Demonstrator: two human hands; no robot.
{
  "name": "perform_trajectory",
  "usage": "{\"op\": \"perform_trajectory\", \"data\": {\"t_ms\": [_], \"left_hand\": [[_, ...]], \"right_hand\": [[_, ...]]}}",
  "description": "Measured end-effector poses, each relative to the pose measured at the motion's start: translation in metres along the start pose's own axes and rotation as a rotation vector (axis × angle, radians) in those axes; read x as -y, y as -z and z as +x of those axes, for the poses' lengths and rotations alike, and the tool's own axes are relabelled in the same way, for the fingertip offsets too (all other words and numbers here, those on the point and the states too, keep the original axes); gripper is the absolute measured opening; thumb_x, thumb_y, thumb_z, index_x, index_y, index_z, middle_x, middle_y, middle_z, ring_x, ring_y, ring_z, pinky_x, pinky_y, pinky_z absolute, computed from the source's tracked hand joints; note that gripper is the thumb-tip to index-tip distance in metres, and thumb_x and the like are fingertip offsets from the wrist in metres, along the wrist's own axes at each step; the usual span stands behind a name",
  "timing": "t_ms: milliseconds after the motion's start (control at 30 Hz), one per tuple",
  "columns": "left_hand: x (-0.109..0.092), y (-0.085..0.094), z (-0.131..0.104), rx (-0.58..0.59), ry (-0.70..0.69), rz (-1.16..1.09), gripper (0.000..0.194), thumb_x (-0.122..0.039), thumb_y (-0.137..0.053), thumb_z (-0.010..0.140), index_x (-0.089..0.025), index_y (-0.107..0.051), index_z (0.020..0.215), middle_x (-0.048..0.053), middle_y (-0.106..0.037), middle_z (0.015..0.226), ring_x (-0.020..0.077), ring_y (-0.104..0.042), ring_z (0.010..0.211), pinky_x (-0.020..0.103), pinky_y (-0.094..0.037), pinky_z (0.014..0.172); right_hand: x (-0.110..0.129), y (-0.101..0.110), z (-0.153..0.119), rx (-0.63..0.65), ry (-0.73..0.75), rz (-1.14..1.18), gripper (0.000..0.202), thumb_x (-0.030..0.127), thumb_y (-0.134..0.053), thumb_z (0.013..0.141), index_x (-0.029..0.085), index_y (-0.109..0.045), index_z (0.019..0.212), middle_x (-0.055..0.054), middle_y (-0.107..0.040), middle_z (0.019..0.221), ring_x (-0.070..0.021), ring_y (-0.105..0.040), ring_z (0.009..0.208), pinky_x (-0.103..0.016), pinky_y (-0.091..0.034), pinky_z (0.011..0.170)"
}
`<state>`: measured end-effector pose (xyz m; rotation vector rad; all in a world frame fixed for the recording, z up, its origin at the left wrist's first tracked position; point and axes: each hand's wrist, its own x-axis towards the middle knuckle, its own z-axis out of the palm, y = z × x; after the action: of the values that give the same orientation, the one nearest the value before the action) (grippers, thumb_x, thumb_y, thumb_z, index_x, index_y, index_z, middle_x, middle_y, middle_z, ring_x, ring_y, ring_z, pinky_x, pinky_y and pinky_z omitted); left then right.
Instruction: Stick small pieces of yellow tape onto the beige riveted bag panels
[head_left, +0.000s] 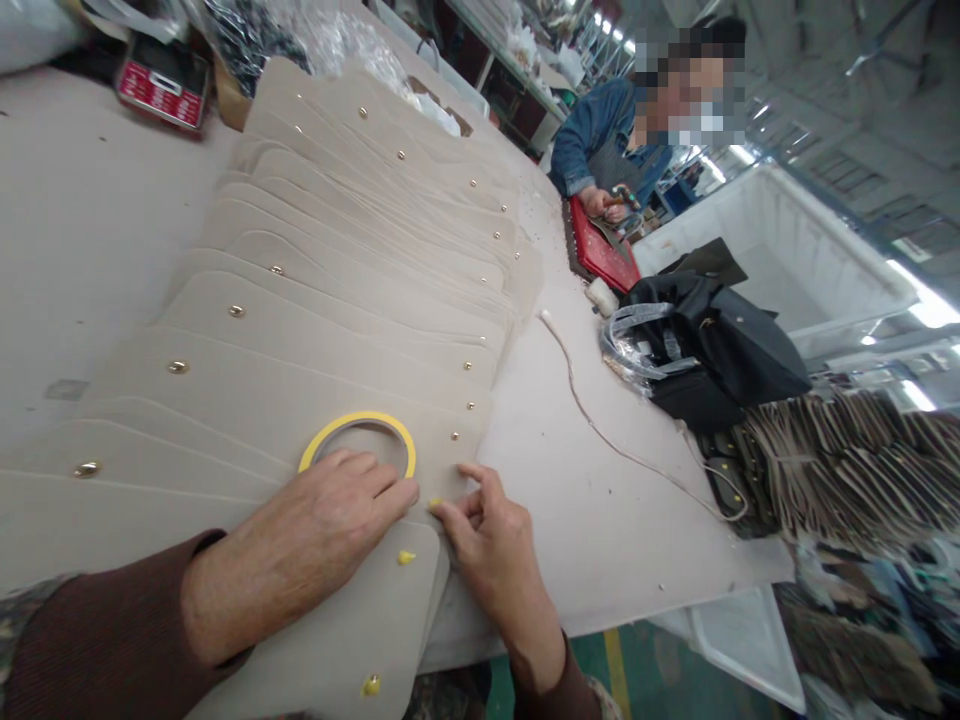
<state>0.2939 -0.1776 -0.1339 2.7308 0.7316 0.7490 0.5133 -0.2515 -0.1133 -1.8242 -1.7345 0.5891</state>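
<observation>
Overlapping beige panels with small gold metal fittings are fanned out across the table. My left hand is closed on a roll of yellow tape, which rests on the panels. Just to its right, my right hand pinches a small yellow piece of tape near the panels' right edge. Two more yellow bits, one nearer and one farther, cover spots on the front panel.
A thin cord lies on the table. To the right are a black bag, a white bin and stacked dark pieces. Across the table, a person in denim works at a red tray.
</observation>
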Motion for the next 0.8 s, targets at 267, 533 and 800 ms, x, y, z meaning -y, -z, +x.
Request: {"op": "perform_trajectory", "data": {"t_ms": [267, 533, 800], "left_hand": [[0.000, -0.005, -0.001, 0.017, 0.003, 0.049, 0.033, 0.004, -0.058, 0.084, -0.025, -0.046, 0.093, 0.000, -0.054, 0.083, 0.0259, -0.049, 0.075, 0.040, -0.032, 0.074], [-0.002, 0.001, 0.003, -0.009, -0.032, 0.031, 0.034, 0.006, -0.055, 0.080, -0.025, -0.047, 0.092, 0.000, -0.055, 0.080, 0.0250, -0.051, 0.070, 0.039, -0.033, 0.068], [0.005, 0.004, 0.003, 0.038, -0.037, -0.022, 0.033, 0.007, -0.052, 0.085, -0.025, -0.051, 0.093, -0.001, -0.058, 0.080, 0.0233, -0.056, 0.068, 0.037, -0.038, 0.065]], "right_hand": [[-0.006, 0.004, -0.006, 0.007, 0.390, -0.207, 0.025, 0.014, -0.052, 0.110, 0.018, -0.074, 0.098, -0.007, -0.076, 0.087, -0.0225, -0.074, 0.078, -0.030, -0.057, 0.071], [0.007, -0.010, 0.002, -0.011, 0.208, -0.210, 0.013, 0.006, -0.070, 0.096, 0.017, -0.076, 0.093, -0.005, -0.075, 0.082, -0.0218, -0.074, 0.074, -0.029, -0.052, 0.068], [0.011, 0.002, 0.007, 0.114, 0.000, -0.076, 0.014, 0.007, -0.075, 0.094, 0.018, -0.083, 0.091, -0.006, -0.081, 0.086, -0.0215, -0.077, 0.080, -0.028, -0.051, 0.073]]}}
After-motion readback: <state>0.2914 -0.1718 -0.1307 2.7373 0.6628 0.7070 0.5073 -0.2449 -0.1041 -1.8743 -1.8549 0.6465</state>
